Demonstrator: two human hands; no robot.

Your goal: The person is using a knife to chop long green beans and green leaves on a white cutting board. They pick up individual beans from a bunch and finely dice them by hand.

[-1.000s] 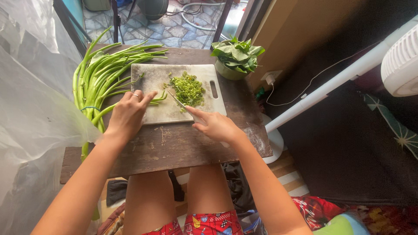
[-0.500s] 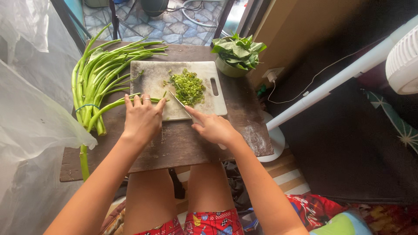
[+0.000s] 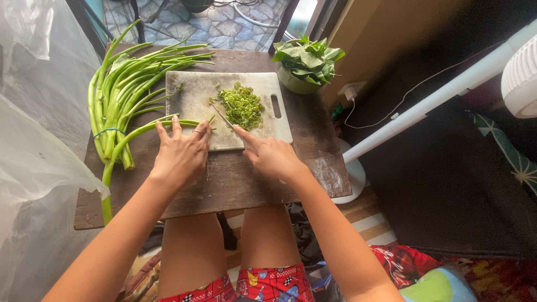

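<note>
The left hand (image 3: 182, 154) has slid its stems (image 3: 168, 124) onto the cutting board (image 3: 196, 98), fingers spread flat; the right hand (image 3: 272, 158) stays gripping the knife (image 3: 225, 119).

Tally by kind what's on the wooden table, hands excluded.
Cutting board: 1
Knife: 1
Pile of chopped greens: 1
Bundle of long green stems: 1
Bowl of leaves: 1
Total: 5

The left hand presses a few stems onto the board; the right hand grips the knife.
</note>
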